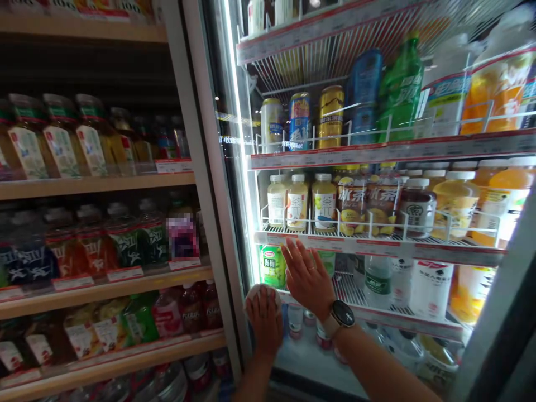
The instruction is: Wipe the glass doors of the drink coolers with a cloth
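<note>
My left hand is closed over a pale, bunched cloth at the left side of the lit drinks fridge, near the end of a lower shelf. Just above the cloth stands a green-labelled drink bottle. My right hand, with a ring and a dark-faced watch on the wrist, is stretched out flat with nothing in it. Its fingertips reach the price strip of the shelf above; whether they touch it I cannot tell. Another green-labelled drink is partly hidden behind this hand.
Fridge shelves hold cans, tea bottles and large juice bottles behind low wire rails. A bright light strip runs up the fridge's left side. Wooden shelves with rows of bottles stand to the left, beyond an upright post.
</note>
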`<state>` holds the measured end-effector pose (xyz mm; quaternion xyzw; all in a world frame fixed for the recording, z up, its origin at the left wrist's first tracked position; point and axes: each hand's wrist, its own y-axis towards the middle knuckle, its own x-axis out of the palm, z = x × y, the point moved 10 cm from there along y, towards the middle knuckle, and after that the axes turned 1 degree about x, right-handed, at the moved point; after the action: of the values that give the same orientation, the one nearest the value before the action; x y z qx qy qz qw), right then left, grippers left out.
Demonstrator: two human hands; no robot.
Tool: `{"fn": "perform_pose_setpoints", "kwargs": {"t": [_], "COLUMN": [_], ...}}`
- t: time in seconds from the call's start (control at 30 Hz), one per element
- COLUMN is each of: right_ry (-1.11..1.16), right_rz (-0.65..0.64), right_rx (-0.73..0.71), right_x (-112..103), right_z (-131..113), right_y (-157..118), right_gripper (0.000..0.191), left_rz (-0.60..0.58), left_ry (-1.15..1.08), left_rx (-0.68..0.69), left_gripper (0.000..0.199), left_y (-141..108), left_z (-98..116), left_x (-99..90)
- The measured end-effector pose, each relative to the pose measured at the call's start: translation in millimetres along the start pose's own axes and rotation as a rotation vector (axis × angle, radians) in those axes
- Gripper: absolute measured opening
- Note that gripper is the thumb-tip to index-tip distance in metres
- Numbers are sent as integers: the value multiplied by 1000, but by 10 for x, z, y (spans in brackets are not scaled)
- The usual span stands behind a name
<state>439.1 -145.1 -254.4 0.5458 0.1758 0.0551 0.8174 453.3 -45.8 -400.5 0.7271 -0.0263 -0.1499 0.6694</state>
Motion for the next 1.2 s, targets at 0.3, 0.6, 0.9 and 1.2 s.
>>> {"fn": "perform_pose_setpoints", "kwargs": {"t": [0.3,0.6,0.9,1.2], "right_ry": [-4,4,-15,-8], "right_rz": [1,17,29,23], "right_rx": [10,12,5,10], "right_x": [-14,0,-40,-27], "right_z": [6,1,-5,-3], "right_y": [10,-2,24,14], "right_gripper": [55,57,51,51], "left_rz": [50,26,15,77], "left_ry": [-71,12,-38,1], "left_rx": [-145,-42,50,-83], "left_gripper": [57,65,63,61], "left_y": [1408,426,600,1359], "left_z": [-145,-8,36,-128], "left_x": [-139,10,-88,-141]}}
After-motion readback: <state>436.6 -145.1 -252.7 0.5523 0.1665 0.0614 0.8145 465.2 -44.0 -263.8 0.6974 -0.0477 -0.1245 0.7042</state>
